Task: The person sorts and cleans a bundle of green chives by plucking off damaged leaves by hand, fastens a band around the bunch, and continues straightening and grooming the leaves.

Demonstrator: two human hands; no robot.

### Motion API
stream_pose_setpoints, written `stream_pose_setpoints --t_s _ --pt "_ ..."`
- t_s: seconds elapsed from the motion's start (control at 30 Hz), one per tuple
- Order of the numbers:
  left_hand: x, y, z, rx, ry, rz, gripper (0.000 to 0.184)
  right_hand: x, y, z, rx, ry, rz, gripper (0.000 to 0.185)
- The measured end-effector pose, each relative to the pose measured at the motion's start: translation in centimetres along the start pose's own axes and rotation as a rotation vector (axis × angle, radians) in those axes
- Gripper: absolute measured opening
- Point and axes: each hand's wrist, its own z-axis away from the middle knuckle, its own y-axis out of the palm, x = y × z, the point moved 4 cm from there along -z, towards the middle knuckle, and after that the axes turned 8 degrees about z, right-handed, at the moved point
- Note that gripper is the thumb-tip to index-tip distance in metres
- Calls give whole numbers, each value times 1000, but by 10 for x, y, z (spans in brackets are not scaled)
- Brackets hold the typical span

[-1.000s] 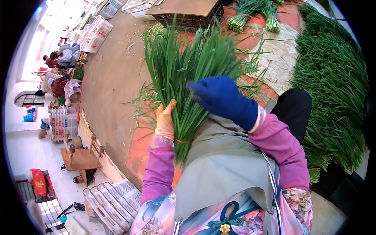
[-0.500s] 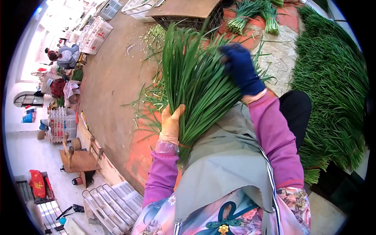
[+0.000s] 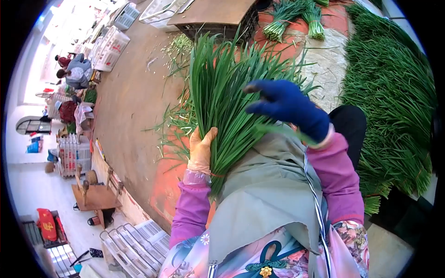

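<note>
Holding the leafy bundle (image 3: 222,92) over my apron (image 3: 264,199), left hand (image 3: 200,148) clasped near the red tie (image 3: 216,175), right hand (image 3: 289,109) spread by the leaves, contact unclear. Probably light, floppy-tipped, easily bruised; best gripped low, where leaves gather.

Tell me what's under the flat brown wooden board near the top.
A black plastic lattice crate shows beneath the flat brown wooden board; its inside is covered and can't be seen.
</note>
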Motion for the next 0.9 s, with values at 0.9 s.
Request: stream_pose_setpoints --t_s 0.9 --pt "2 -17 13 295 -25 -78 38 -32 -36 -43 136 63 630 28"
